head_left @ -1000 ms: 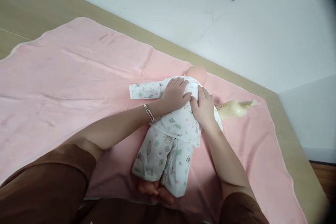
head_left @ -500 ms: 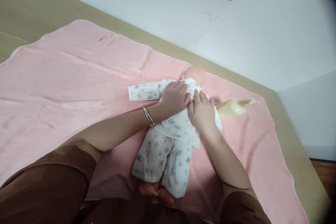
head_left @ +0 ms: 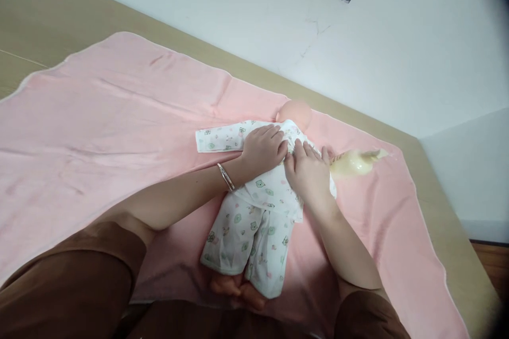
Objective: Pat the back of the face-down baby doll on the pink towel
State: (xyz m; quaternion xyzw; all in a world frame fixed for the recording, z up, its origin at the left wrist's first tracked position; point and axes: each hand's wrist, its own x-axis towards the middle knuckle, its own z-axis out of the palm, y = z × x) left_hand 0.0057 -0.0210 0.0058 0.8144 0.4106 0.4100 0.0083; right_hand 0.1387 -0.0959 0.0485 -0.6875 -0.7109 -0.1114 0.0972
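From where I stand I see a light tan table (head_left: 51, 16), with bare parts far past the left hand (head_left: 264, 147) and out to the right of the right hand (head_left: 308, 169). A big pink blanket (head_left: 119, 116) with a thin white edge lies on it, under and all around both hands. To the left of the left hand, the blanket has long wrinkles. A doll (head_left: 296, 112) lies on the blanket, right under both hands, its bald head just past them and its feet on the near side of them. Just to the right of the right hand, a shiny pale yellow wrapper (head_left: 353, 162) lies on the blanket; I can't tell what is in it.
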